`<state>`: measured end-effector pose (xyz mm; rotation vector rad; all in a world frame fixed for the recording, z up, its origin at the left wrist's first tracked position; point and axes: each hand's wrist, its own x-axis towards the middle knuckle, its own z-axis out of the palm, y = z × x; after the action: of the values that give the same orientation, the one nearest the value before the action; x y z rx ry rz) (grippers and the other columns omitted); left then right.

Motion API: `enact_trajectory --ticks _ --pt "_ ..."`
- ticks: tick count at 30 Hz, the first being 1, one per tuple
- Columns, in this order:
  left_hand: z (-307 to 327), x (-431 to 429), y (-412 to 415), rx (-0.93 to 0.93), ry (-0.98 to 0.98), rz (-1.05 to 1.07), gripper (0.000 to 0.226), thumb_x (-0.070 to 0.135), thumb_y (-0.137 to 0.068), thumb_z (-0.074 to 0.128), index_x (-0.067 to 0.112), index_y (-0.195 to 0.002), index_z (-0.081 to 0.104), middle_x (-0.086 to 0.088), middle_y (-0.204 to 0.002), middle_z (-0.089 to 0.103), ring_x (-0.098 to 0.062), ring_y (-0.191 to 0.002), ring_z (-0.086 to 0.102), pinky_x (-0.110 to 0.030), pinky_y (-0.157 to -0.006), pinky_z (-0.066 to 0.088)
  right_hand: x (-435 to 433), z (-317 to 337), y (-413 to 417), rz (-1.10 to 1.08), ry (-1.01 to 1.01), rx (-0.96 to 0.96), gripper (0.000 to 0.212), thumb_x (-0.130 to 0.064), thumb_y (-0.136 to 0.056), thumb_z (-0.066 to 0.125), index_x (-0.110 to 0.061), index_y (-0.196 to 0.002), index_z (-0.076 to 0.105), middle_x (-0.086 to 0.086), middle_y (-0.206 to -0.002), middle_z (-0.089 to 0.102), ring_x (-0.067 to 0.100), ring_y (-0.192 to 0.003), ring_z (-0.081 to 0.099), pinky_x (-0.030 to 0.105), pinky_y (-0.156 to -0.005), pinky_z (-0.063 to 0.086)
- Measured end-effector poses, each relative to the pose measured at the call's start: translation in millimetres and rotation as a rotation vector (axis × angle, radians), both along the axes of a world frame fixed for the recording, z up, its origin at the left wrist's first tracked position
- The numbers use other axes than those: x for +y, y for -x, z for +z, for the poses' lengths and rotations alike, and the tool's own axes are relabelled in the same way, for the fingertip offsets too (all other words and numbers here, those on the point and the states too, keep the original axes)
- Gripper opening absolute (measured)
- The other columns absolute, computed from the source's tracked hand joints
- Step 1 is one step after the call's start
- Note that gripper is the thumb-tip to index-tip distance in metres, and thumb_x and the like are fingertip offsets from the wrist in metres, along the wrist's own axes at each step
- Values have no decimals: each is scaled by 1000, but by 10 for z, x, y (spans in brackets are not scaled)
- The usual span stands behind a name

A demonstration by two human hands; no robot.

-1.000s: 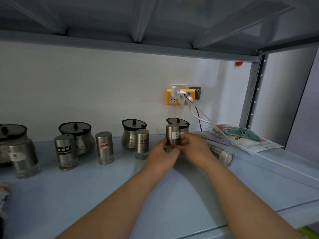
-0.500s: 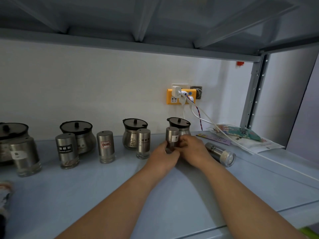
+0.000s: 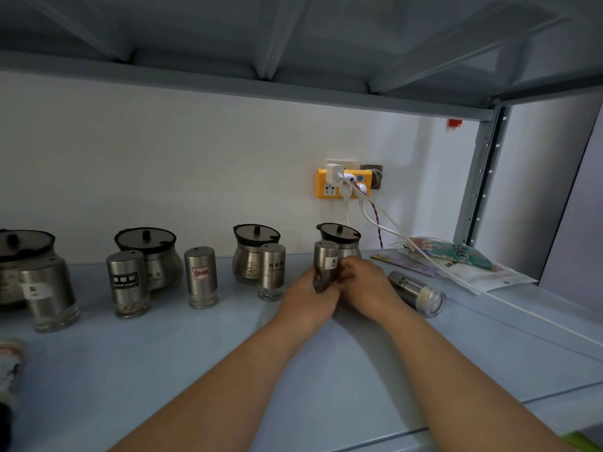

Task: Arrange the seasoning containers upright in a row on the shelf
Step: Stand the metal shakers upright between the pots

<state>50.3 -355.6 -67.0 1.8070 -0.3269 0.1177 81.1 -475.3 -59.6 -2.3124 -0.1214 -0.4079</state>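
Both bare hands meet around 1 upright brushed-steel shaker with a small white label point(image 3: 326, 259) on the pale blue shelf point(image 3: 195, 370): the left hand point(image 3: 310, 298) wraps its lower body from the left, and the right hand point(image 3: 362, 285) closes on it from the right. Its label print is too small to read. Directly behind it stands a round steel pot with a black lid point(image 3: 341, 238).

Just right of the right hand, a steel shaker with a clear glass base point(image 3: 416, 291) lies on its side.

To the left, 4 more steel shakers stand upright: one with faint grey lettering point(image 3: 272, 270), one with a red-printed label point(image 3: 200, 275), one whose black label reads "Ground pepper" under Chinese characters point(image 3: 127, 282), and one with a white label point(image 3: 49, 293). 3 black-lidded pots stand behind them.

On the wall hangs an orange socket plate point(image 3: 342, 184) with white plugs and cables; printed plastic packets point(image 3: 456, 259) lie at the shelf's right end.
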Motion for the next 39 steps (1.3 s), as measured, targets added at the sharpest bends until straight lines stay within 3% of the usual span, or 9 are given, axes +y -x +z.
enact_trajectory --ticks 3,8,11,14,17,21,27,31,39 --pt "-8 -19 59 -49 -12 45 28 7 -89 49 29 -106 54 16 -73 49 4 -65 46 -1 -51 36 -20 6 16 17 -4 -19 25 -14 -75 71 -16 -99 68 4 -96 71 9 -81 59 3 -62 39" --pt "-56 -96 147 -230 -22 157 37 7 -83 59 19 -117 53 4 -109 54 -10 -91 56 -13 -75 42 -12 81 107 -66 -158 -284 18 -3 -76 69 -1 -93 67 11 -80 66 23 -77 63 32 -75 50" --pt "-51 -149 186 -280 43 106 31 5 -82 64 27 -103 55 6 -88 62 0 -72 54 -5 -66 40 -41 180 117 -114 -49 -565 5 -5 -78 67 -3 -75 70 10 -71 69 16 -63 58 22 -64 44" --pt "-16 -216 211 -213 28 5 30 4 -84 63 27 -103 62 14 -70 65 8 -63 58 -1 -63 40 -291 288 129 -152 108 -679 26 -16 -82 62 -4 -59 61 5 -52 56 17 -49 46 20 -52 28" --pt "28 -358 225 -114 -69 -103 39 -1 -84 55 22 -115 63 14 -75 62 -3 -72 60 -9 -65 45 -643 200 163 -249 184 -744 36 -25 -85 54 -8 -53 50 -1 -50 42 16 -48 37 22 -53 22" --pt "132 -632 207 -58 -122 -62 35 9 -82 54 27 -109 63 6 -88 62 -15 -84 61 -20 -70 46 -851 32 221 -348 95 -763 34 -28 -83 49 -10 -54 49 2 -51 45 18 -49 41 31 -52 33" --pt "89 -790 4 -13 10 40 28 12 -86 52 21 -109 63 4 -86 61 -8 -68 54 -9 -50 39 -969 -43 128 -310 98 -527 16 -20 -71 56 -11 -83 62 5 -68 59 21 -63 51 26 -62 38" --pt "-9 -723 -93 11 92 58 23 9 -86 54 22 -103 62 7 -75 58 -15 -68 55 -24 -66 47 -972 -97 98 -257 167 -427 33 -33 -65 52 -11 -86 61 6 -79 55 21 -73 49 24 -66 33" --pt "-82 -733 -111 25 81 -16 25 8 -84 56 33 -82 58 1 -75 63 -20 -70 60 -33 -69 51 -948 -192 127 -292 284 -135 38 -41 -75 63 -24 -108 54 9 -113 61 31 -109 53 37 -88 44"
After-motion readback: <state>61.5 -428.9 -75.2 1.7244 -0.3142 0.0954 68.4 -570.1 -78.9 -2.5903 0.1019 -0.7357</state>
